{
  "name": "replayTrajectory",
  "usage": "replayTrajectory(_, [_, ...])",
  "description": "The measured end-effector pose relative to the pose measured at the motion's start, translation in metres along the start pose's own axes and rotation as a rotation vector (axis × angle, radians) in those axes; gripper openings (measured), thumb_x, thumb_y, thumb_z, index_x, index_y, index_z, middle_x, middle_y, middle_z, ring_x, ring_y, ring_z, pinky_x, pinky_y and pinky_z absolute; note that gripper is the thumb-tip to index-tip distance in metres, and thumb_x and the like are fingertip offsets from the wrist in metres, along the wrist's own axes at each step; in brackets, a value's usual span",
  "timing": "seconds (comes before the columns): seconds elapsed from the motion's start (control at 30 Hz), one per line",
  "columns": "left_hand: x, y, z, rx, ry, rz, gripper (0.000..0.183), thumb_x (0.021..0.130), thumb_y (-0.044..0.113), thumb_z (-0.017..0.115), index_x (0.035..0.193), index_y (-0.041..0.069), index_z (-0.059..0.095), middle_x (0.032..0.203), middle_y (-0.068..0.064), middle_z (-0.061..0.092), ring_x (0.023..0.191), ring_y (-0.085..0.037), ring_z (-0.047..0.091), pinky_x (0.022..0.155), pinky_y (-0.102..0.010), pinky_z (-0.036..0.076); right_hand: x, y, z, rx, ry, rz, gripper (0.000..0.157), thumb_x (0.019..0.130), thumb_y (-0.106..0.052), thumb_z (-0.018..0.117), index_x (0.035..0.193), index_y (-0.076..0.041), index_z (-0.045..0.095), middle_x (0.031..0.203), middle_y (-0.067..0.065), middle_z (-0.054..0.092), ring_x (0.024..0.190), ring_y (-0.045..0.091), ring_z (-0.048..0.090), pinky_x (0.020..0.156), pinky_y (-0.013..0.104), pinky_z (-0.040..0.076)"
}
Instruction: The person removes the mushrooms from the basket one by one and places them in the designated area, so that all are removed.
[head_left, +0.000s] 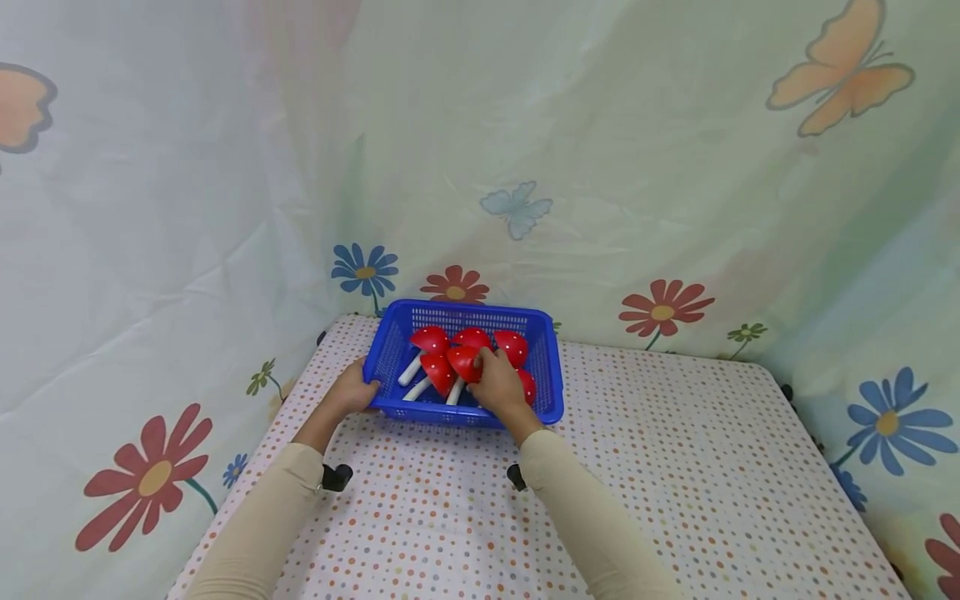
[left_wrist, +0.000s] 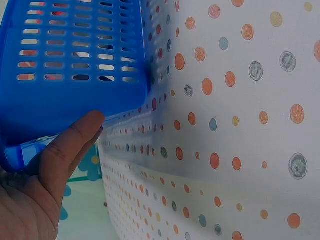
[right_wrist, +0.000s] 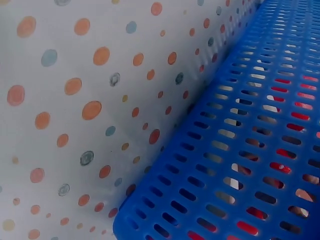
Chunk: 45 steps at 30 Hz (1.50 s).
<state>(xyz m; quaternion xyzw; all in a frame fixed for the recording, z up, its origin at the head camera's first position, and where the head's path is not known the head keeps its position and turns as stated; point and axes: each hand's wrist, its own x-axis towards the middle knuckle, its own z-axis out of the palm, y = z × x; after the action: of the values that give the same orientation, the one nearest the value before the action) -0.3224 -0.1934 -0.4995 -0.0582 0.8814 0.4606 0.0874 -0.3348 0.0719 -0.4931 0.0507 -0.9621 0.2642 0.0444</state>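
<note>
A blue plastic basket [head_left: 557, 367] with slotted walls stands on the table and holds several red toy mushrooms with white spots and white stems. At its front left corner, my left hand [head_left: 352, 388] grips the rim; the left wrist view has this hand [left_wrist: 42, 187] with fingers against the outside wall. My right hand [head_left: 498, 385] reaches over the front rim into the basket and pinches the red cap of one toy mushroom [head_left: 462, 361]. Another mushroom [head_left: 438, 372] lies just left of it. In the right wrist view, the basket wall [right_wrist: 225, 165] hides most of the right hand.
A white cloth with coloured dots [head_left: 675, 467] covers the table. Behind the basket hangs a curtain [head_left: 600, 208] printed with flowers and butterflies. Small black clips [head_left: 786, 392] show along the table's edges.
</note>
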Motion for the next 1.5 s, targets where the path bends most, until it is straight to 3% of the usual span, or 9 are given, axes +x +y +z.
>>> replayTrajectory(0.17, [0.001, 0.000, 0.001, -0.009, -0.003, 0.008, 0.061, 0.100, 0.006, 0.043, 0.155, -0.001, 0.017, 0.142, -0.038, 0.041, 0.110, -0.049, 0.062, 0.072, -0.044, 0.063, -0.003, -0.002, -0.003, -0.028, 0.037, -0.011, 0.035, 0.083, -0.016, 0.077, 0.112, -0.013, 0.058, 0.114, 0.013, 0.058, 0.087, 0.027, 0.065, 0.082, 0.044, 0.061])
replayTrajectory(0.33, [-0.001, 0.001, 0.001, -0.020, -0.009, -0.008, 0.060, 0.101, 0.006, 0.042, 0.155, -0.001, 0.016, 0.143, -0.038, 0.040, 0.112, -0.050, 0.061, 0.072, -0.044, 0.063, -0.006, -0.003, -0.004, -0.001, 0.140, -0.052, 0.032, 0.086, -0.017, 0.073, 0.116, -0.014, 0.063, 0.110, 0.010, 0.063, 0.081, 0.024, 0.064, 0.077, 0.040, 0.061])
replayTrajectory(0.6, [-0.004, 0.002, -0.002, -0.003, -0.001, -0.004, 0.061, 0.100, 0.007, 0.042, 0.155, -0.003, 0.017, 0.142, -0.039, 0.041, 0.110, -0.049, 0.062, 0.074, -0.044, 0.063, -0.005, -0.002, -0.003, 0.101, 0.279, -0.064, 0.020, 0.086, -0.020, 0.075, 0.103, -0.009, 0.077, 0.095, 0.007, 0.071, 0.076, 0.019, 0.066, 0.067, 0.032, 0.061])
replayTrajectory(0.97, [-0.002, 0.001, 0.000, -0.006, 0.007, -0.006, 0.060, 0.100, 0.007, 0.043, 0.154, -0.003, 0.018, 0.142, -0.038, 0.042, 0.114, -0.050, 0.060, 0.074, -0.044, 0.063, -0.008, 0.000, -0.007, 0.199, 0.335, -0.044, 0.014, 0.085, -0.019, 0.075, 0.093, -0.008, 0.078, 0.093, 0.005, 0.072, 0.085, 0.020, 0.069, 0.074, 0.034, 0.061])
replayTrajectory(1.13, [-0.002, 0.001, 0.004, -0.003, 0.004, -0.019, 0.060, 0.100, 0.008, 0.043, 0.155, -0.001, 0.019, 0.143, -0.037, 0.042, 0.114, -0.048, 0.061, 0.074, -0.043, 0.063, -0.009, 0.008, -0.013, 0.258, 0.399, -0.038, 0.012, 0.085, -0.016, 0.074, 0.090, -0.006, 0.078, 0.092, 0.007, 0.071, 0.083, 0.022, 0.068, 0.075, 0.035, 0.061])
replayTrajectory(1.3, [-0.001, 0.001, 0.005, 0.000, 0.004, -0.033, 0.061, 0.101, 0.009, 0.044, 0.155, 0.000, 0.018, 0.143, -0.036, 0.042, 0.112, -0.047, 0.062, 0.074, -0.042, 0.063, -0.004, 0.018, -0.030, 0.296, 0.492, -0.077, 0.007, 0.084, -0.011, 0.074, 0.086, -0.005, 0.077, 0.088, 0.009, 0.071, 0.079, 0.024, 0.068, 0.070, 0.038, 0.059])
replayTrajectory(1.5, [0.000, -0.001, 0.001, 0.013, 0.016, -0.015, 0.060, 0.101, 0.008, 0.044, 0.155, -0.001, 0.019, 0.143, -0.037, 0.042, 0.113, -0.048, 0.061, 0.076, -0.044, 0.063, 0.006, 0.027, -0.072, 0.329, 0.564, -0.127, 0.010, 0.085, -0.011, 0.073, 0.088, -0.002, 0.076, 0.090, 0.012, 0.070, 0.081, 0.027, 0.069, 0.072, 0.041, 0.059])
